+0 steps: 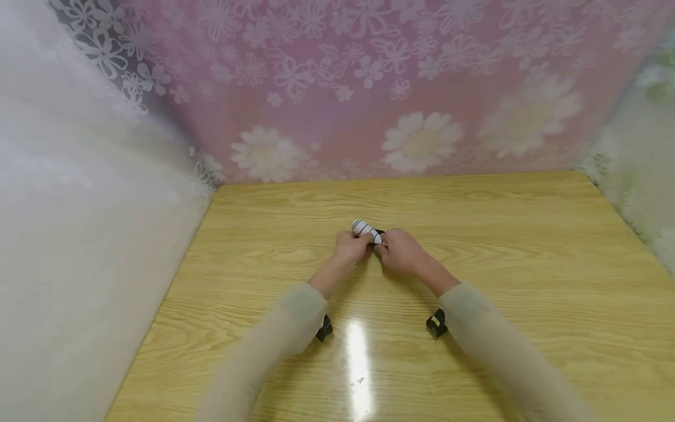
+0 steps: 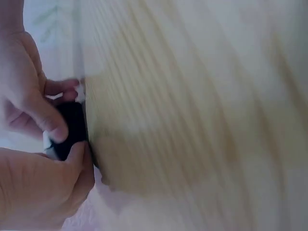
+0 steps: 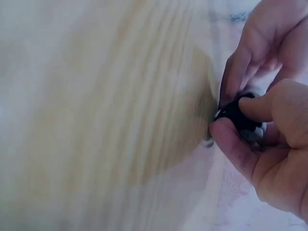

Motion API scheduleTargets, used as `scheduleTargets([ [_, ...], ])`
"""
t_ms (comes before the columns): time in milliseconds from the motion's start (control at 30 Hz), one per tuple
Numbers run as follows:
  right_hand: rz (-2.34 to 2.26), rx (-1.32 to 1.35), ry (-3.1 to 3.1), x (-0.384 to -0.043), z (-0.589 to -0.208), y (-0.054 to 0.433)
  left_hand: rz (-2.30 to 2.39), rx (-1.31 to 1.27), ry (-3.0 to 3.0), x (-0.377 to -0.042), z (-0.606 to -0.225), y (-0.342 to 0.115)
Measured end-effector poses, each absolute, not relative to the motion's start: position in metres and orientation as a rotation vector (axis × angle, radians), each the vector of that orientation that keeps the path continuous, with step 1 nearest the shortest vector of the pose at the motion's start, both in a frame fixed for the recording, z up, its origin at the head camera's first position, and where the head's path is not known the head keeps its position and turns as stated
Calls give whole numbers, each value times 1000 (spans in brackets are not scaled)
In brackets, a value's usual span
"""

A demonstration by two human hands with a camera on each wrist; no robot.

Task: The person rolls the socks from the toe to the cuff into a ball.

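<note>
A small white roll with black stripes point(image 1: 361, 227), soft-looking and with a black part, is held between both hands just above the table. My left hand point(image 1: 351, 246) pinches its near left side, thumb on top. On the right end, my right hand point(image 1: 401, 251) grips with curled fingers. In the left wrist view the black part point(image 2: 72, 127) shows between the two hands. The right wrist view has the black piece point(image 3: 233, 113) pinched between the right thumb and forefinger. Fingers hide much of the roll, so its exact kind is unclear.
The wooden table point(image 1: 263, 234) reaches to a pink flowered curtain point(image 1: 327, 117) at the back. A pale curtain point(image 1: 95, 234) hangs along the left side, another point(image 1: 643, 152) on the right. Small black devices point(image 1: 436, 323) sit by the sleeves.
</note>
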State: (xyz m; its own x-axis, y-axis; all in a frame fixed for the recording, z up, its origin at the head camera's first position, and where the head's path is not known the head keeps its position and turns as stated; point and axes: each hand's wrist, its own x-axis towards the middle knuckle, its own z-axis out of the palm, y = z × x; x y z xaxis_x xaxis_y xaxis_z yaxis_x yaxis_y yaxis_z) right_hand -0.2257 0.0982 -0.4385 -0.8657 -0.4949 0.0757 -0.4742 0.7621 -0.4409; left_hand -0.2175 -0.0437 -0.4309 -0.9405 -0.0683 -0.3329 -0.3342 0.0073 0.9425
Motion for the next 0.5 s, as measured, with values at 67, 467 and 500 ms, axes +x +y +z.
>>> scheduleTargets([
  [67,-750,-821,2910,-222,-437,100,2108,-426,2054,-215,-431,-38],
  [467,-931,-793,3132,-181,-389,102,2343,-54,1842,-200,-396,-31],
  [500,-959,-798,3141,-177,-385,102,2356,-14,1812,-198,-394,-32],
])
